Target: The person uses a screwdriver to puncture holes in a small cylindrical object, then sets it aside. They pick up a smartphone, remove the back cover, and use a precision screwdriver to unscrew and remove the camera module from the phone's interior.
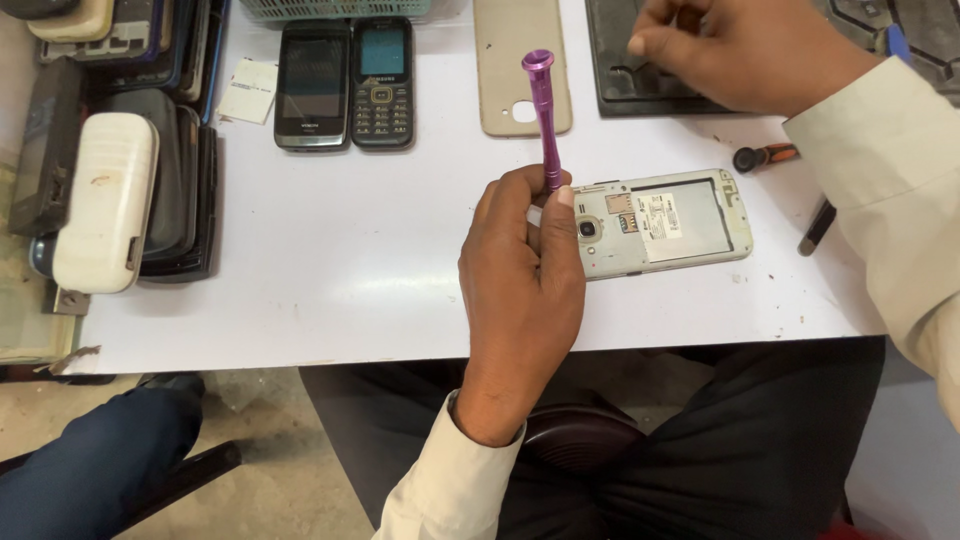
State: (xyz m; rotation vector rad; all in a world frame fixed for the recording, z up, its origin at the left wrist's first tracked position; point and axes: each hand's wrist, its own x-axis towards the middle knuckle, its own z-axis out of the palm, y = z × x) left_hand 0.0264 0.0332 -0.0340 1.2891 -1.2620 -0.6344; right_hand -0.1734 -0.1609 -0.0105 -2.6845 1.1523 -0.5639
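Left hand (522, 275) closed around a purple screwdriver (546, 120), gripped at the lower shaft, cap end up, tool roughly upright with a slight lean; tip hidden behind the fingers. Hand sits over the near half of the white tabletop (330, 290), just left of an opened phone (662, 222). Phone lies face down, back cover off, camera end toward the left hand, battery bay bare and grey. Whether the driver tip touches the phone: cannot tell. Right hand (735, 50) is at the far right, fingers curled loosely, resting on a dark tray (640, 85); holds nothing I can make out, so grip state unclear. Beige back cover (522, 65) lies on the tabletop between the tray and two keypad phones (345, 85), which sit side by side, screens up. Small white paper slip (248, 90) just left of them. Short tool with orange grip (765, 156) lies near the opened phone's top right corner; a dark slim tool (817, 228) further right, next to the cream sleeve (885, 170). Left edge: stack of dark phones and cases (175, 190) with a white case (105, 215) leaning on it. Below the tabletop edge, dark trousers (700, 450), and another person's blue trouser leg (95, 465) at lower left.
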